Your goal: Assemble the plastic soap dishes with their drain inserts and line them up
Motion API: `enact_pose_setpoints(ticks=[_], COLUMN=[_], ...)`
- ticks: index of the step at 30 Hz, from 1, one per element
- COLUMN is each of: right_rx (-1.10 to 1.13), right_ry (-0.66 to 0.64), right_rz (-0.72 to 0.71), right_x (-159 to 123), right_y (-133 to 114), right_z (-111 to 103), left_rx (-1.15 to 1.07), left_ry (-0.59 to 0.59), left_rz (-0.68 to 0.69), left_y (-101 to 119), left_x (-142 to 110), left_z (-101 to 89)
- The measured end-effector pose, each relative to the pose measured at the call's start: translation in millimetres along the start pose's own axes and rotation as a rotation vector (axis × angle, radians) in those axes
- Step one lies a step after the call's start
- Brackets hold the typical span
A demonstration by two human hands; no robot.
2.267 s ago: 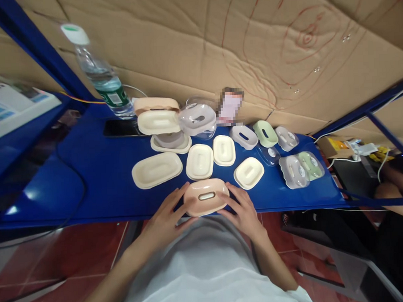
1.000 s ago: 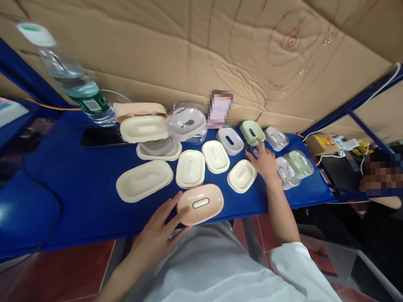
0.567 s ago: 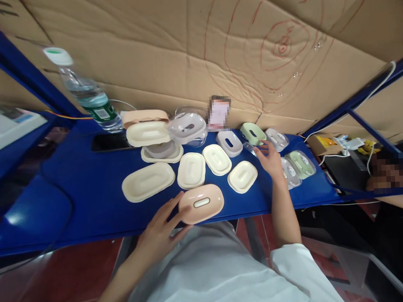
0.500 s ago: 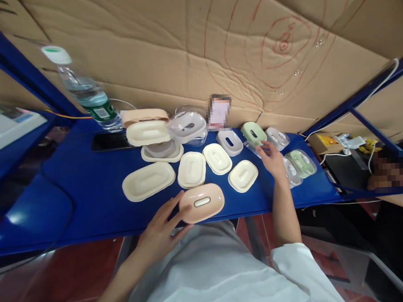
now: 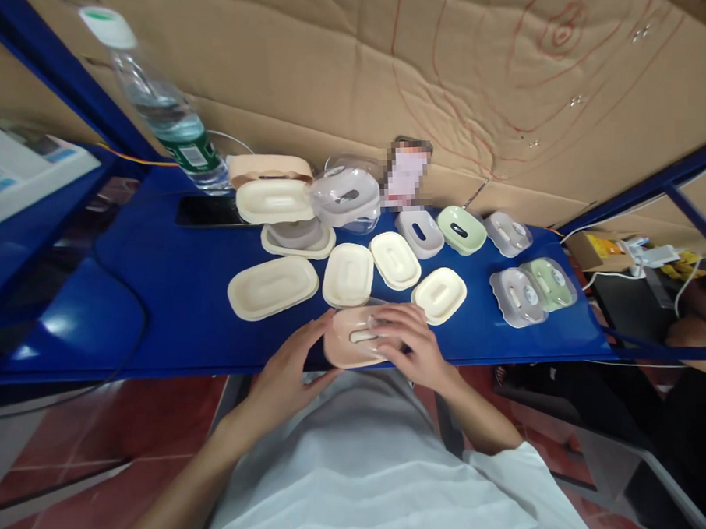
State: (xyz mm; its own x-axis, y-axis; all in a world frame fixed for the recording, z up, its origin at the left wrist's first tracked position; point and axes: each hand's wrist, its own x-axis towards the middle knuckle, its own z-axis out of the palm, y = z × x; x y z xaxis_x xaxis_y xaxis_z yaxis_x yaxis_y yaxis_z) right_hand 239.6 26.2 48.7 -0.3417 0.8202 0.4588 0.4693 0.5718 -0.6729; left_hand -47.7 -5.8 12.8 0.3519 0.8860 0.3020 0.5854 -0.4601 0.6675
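Observation:
A pink oval soap dish [image 5: 343, 344] with a slot in its middle lies at the table's front edge. My left hand [image 5: 290, 370] grips its left end, thumb at the near side and fingers at the far side. Over its right half is my right hand [image 5: 413, 346], with bent fingers around a clear plastic cover [image 5: 379, 301]; only a faint rim of the cover shows, and the rest is hidden or blurred. Just behind are cream oval trays [image 5: 347, 274], a grey slotted dish [image 5: 420, 232] and a green slotted dish [image 5: 462, 228].
On the right sit several clear-covered dishes [image 5: 518, 296]. At the back left are a water bottle [image 5: 177, 132], a dark phone [image 5: 207, 211] and stacked dishes [image 5: 274, 202]. Another phone [image 5: 406, 172] leans on the cardboard wall [image 5: 298, 72]. A person's arm [image 5: 705, 370] shows far right.
My right hand has come from beside the green dish to the pink soap dish, bringing the clear cover. My left hand has stayed at the pink dish. The camera view has shifted.

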Motion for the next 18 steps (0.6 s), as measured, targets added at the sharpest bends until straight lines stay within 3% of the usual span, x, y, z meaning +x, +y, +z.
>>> enact_pose_setpoints(ticks=[5, 11, 14, 18], right_rx=[-0.166, -0.051, -0.018, -0.061], right_ry=[-0.309, -0.551, -0.612, -0.537], right_rz=[-0.228, -0.314, -0.316, -0.334], right_x=[3, 20, 27, 20], right_y=[-5, -6, -4, 2], right_z=[-4, -23, -21, -5], left_rx=[-0.021, -0.030, -0.039, -0.034], left_ry=[-0.030, -0.053, -0.043, -0.043], left_rz=[-0.009, -0.017, 0.004, 0.009], left_y=[-2, -5, -7, -8], left_x=[0, -2, -3, -4], left_z=[0.3, 2.0, 2.1, 0.4])
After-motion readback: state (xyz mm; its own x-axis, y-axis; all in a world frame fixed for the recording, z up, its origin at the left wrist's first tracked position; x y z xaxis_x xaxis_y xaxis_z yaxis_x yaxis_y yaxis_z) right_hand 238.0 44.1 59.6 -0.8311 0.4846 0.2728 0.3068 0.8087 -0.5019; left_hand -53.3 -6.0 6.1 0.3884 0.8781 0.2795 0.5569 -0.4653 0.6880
